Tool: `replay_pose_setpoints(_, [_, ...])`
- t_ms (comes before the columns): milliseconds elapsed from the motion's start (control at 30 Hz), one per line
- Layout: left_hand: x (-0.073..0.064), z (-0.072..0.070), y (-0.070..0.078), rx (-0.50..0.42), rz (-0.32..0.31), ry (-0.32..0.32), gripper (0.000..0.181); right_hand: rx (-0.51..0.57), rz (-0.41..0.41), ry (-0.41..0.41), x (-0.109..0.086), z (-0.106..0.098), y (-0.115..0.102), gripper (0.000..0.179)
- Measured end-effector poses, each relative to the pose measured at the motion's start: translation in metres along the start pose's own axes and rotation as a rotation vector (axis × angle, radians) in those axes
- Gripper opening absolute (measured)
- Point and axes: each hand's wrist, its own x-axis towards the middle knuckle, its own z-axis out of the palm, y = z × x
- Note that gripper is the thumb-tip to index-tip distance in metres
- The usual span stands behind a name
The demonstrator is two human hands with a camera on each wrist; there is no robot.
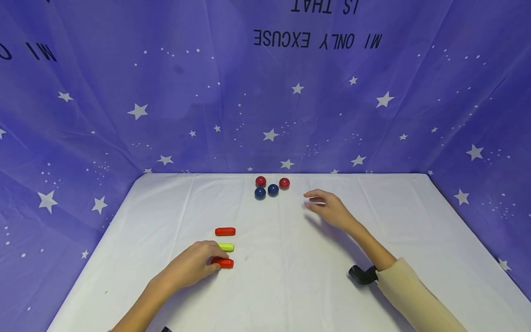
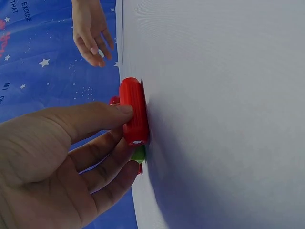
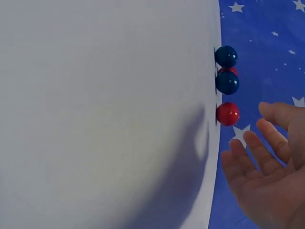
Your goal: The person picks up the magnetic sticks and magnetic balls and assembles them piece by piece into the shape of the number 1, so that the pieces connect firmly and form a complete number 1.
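Note:
My left hand [image 1: 195, 265] pinches the near red ribbed cylinder [image 2: 134, 112] between thumb and fingers, low over the white cloth. Just beyond it lies a yellow-green ribbed cylinder [image 1: 226, 247], partly hidden by the fingers. A second red cylinder [image 1: 225, 231] lies farther back in the same row. My right hand [image 1: 329, 210] hovers above the table with fingers loosely bent and nothing in them. Nearest to it, on its left, is a red ball [image 1: 284, 183]. Close by sit two dark blue balls [image 1: 273, 189] and another red ball [image 1: 260, 181].
White cloth covers the table [image 1: 290, 286]. A purple curtain [image 1: 232, 92] with stars and lettering hangs behind it and at both sides. A black strap piece [image 1: 362, 275] sits at my right wrist, by the beige sleeve [image 1: 415, 295].

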Motion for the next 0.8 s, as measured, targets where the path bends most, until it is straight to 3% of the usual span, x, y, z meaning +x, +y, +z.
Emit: replay_pose_setpoints(800, [0.0, 0.001, 0.0, 0.023, -0.02, -0.012, 0.021, 0.011, 0.2, -0.002, 0.063, 0.022, 0.013, 0.039])
